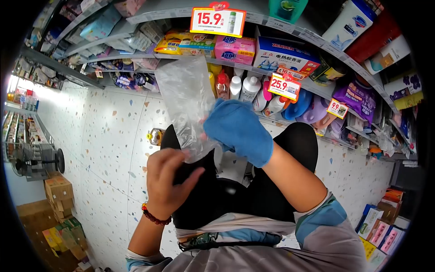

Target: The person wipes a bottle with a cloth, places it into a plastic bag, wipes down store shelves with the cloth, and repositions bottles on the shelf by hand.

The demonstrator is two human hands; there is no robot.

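As I am watching remotely, the handling is looking unfinished: my left hand (170, 179) is pointing inward, fingers loosely bent, grasp unclear, beside the clear plastic bag (185, 90), which, not yet set down, is stretching past my left knee (168, 140); a blue cloth (230, 119) is already covering my right hand (244, 135), angled inward, its grip hidden.

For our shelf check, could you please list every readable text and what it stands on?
"15.9": upper price sign
"25.9": middle price sign
"9.9": lower-right price sign
"16.5", last digit uncertain: small price sign
"正点 电热蚊香液": mosquito-liquid box
"超能": pink pack
Too small or blurred: the signs' fine print, shelf-edge labels, bottle labels.
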